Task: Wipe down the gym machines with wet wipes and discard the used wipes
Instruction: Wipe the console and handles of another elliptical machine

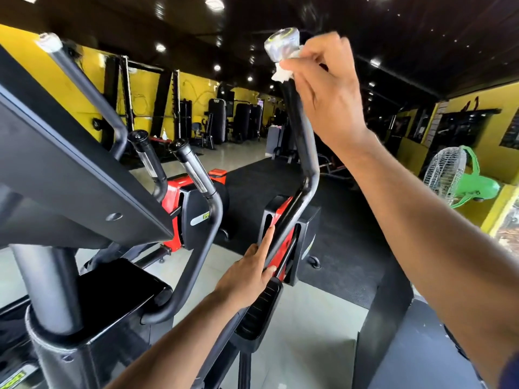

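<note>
One head-worn wide-angle view looks forward and slightly down, close over a gym machine's handlebar (302, 153), the gym hall receding behind.

Right hand (323, 88) presses a white wipe (282, 73) around the handlebar (299, 130); left hand (248, 273) steadies it lower.

The right hand (325, 88) holds a wipe (282, 73) high on the handlebar (299, 141), just below its end cap (282, 43). The left hand (248, 272) rests lower on the same bar. The console (70, 169) lies left of both hands, a fan (449, 175) far right.
</note>
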Demonstrator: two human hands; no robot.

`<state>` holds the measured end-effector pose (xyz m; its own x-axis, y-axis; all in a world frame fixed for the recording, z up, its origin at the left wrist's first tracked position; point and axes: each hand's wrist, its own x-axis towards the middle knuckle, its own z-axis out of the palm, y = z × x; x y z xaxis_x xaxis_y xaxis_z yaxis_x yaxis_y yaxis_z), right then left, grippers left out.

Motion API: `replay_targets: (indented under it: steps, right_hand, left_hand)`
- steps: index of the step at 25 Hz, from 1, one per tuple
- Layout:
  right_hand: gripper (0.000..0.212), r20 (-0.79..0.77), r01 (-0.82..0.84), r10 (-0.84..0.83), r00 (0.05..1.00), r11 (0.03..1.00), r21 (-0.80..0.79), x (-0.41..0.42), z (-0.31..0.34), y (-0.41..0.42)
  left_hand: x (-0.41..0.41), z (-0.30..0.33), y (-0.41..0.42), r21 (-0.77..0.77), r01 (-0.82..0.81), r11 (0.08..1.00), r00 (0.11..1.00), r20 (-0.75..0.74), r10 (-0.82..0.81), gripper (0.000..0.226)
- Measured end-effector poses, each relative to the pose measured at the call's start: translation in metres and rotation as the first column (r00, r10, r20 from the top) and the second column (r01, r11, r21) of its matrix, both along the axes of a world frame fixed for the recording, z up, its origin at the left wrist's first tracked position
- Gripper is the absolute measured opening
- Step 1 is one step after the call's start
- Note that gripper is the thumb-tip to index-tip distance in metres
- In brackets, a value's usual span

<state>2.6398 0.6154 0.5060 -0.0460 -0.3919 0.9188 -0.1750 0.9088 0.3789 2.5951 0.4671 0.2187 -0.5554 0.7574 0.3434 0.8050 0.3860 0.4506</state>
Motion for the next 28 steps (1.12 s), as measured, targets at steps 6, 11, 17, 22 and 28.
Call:
replay_targets:
  steps: [6, 11, 17, 22, 28]
  right_hand:
    - [0.019, -0.071, -0.026, 0.028, 0.997, 0.999, 0.023, -0.005, -0.002, -0.009]
    - [0.02, 0.099, 0.033, -0.028, 0.995, 0.998, -0.051, 0.001, -0.059, 0.04]
    - [0.028, 0.378, 0.229, -0.168, 0.91, 0.966, -0.121, 0.008, -0.148, 0.102]
    - [0.021, 0.279, 0.127, -0.19, 0.941, 0.966, 0.227, 0.015, -0.115, 0.045]
    - [0.013, -0.157, 0.563, -0.922, 0.354, 0.076, 0.823, -0.001, 0.03, -0.07]
  left_hand:
    - [-0.001, -0.001, 0.001, 0.01, -0.01, 1.0, 1.0, -0.013, 0.01, 0.089]
    - [0.0, -0.001, 0.0, 0.028, 0.003, 1.0, 1.0, -0.009, -0.003, 0.091]
    - [-0.001, 0.0, -0.001, 0.045, 0.029, 0.999, 1.0, 0.007, -0.029, 0.094]
    - [0.0, 0.0, 0.0, 0.033, 0.011, 0.999, 1.0, 0.0, -0.011, 0.091]
    - [-0.005, -0.01, 0.003, 0.042, 0.005, 0.999, 1.0, -0.025, -0.004, 0.09]
